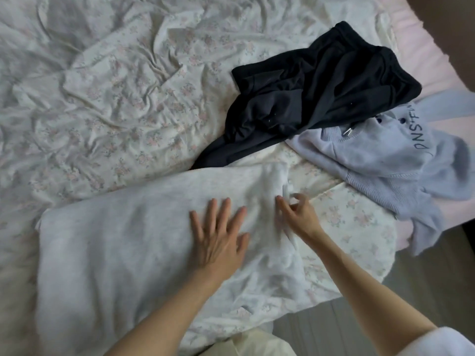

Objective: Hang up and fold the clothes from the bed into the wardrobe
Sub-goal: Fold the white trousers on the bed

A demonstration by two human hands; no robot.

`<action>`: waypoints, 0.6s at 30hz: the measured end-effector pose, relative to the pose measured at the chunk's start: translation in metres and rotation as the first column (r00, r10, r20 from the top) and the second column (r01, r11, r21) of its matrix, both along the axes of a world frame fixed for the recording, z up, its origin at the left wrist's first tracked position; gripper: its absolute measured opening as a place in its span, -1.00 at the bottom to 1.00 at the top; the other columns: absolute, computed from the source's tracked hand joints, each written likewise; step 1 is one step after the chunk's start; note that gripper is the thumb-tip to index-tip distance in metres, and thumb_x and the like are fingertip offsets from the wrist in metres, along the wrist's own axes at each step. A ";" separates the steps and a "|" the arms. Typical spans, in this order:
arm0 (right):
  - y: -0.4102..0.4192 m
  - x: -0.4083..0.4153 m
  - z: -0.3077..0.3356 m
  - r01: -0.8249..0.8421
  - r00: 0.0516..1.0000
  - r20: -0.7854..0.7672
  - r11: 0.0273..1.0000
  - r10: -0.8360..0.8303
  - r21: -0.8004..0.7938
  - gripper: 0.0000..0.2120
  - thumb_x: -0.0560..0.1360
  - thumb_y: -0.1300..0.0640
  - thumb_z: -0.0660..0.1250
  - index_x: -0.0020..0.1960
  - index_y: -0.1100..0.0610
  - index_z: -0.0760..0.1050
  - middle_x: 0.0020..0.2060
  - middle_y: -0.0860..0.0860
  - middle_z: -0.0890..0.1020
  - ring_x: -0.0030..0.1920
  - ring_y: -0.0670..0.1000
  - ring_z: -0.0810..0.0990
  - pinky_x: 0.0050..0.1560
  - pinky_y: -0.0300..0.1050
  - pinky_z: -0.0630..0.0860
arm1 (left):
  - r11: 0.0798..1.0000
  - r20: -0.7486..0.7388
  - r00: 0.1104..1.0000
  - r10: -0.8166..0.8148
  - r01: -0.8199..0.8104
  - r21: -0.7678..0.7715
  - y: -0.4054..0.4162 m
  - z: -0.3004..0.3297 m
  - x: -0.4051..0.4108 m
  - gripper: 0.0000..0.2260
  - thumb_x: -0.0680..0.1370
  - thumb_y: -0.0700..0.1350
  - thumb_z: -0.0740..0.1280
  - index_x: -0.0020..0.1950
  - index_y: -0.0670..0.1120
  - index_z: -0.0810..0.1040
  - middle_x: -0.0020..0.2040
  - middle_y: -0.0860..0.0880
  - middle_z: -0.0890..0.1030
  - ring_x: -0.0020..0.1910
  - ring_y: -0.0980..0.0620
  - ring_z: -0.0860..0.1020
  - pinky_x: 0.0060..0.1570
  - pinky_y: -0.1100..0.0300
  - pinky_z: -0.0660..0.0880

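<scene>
Left hand (218, 242) lies spread flat on the pale grey garment (144, 232), pinning it smooth, while the right hand (298, 214) pinches its edge, likely to fold.

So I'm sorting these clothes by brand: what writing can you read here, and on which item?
"DNS" on the pale lavender sweatshirt, dark letters running sideways; the following letters are too blurred and cut off to read.
Crumpled black garment: no text visible.
Light grey garment: none visible.
</scene>
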State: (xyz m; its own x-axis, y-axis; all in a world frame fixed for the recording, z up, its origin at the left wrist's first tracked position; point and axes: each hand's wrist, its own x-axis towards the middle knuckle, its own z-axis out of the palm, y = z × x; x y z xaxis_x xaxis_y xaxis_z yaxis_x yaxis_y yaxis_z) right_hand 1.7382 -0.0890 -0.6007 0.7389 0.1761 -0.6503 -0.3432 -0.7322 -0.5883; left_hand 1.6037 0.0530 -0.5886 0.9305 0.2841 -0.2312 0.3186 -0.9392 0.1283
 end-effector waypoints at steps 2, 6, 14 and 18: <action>-0.005 -0.023 0.000 -0.017 0.997 -0.072 1.000 0.015 -0.022 -0.40 0.45 -0.23 0.26 0.25 0.21 0.32 0.04 0.09 0.55 0.00 0.07 0.54 -0.04 -0.09 0.43 | 0.999 -0.068 0.998 -0.020 0.018 -0.026 -0.034 -0.007 -0.021 -0.51 0.43 0.14 0.28 0.35 0.10 0.44 0.43 -0.14 0.34 0.43 -0.21 0.27 0.30 -0.38 0.06; -0.009 -0.043 0.007 -0.039 0.990 -0.131 0.997 0.047 0.063 -0.57 0.44 -0.02 0.35 0.13 0.26 0.38 -0.01 0.10 0.56 -0.02 0.11 0.57 -0.06 0.03 0.55 | 0.991 -0.003 0.997 0.080 -0.080 -0.109 -0.040 -0.008 -0.026 -0.55 0.41 0.01 0.38 0.30 0.07 0.50 0.40 -0.09 0.41 0.40 -0.15 0.33 0.33 -0.31 0.12; 0.043 -0.077 0.087 -0.312 0.945 0.159 0.937 0.288 0.159 -0.88 0.48 0.22 0.26 -0.13 0.21 0.30 -0.35 0.02 0.37 -0.32 0.06 0.40 -0.27 0.05 0.39 | 0.278 -0.273 0.784 0.558 -0.487 -0.828 0.052 0.040 -0.050 -0.80 0.58 -0.29 0.21 0.17 -0.23 0.52 0.15 -0.26 0.57 0.02 -0.17 0.58 0.01 0.10 0.47; 0.106 -0.112 0.129 -0.498 0.867 0.189 0.818 0.462 0.287 -0.79 0.46 0.30 0.21 -0.20 0.09 0.19 -0.38 -0.02 0.29 -0.35 0.00 0.29 -0.27 0.05 0.32 | -0.278 -0.607 0.582 0.541 -0.557 -0.782 0.110 0.064 -0.089 -0.73 0.61 0.01 0.10 0.22 -0.03 0.47 0.08 -0.04 0.60 -0.07 0.00 0.57 -0.11 0.13 0.49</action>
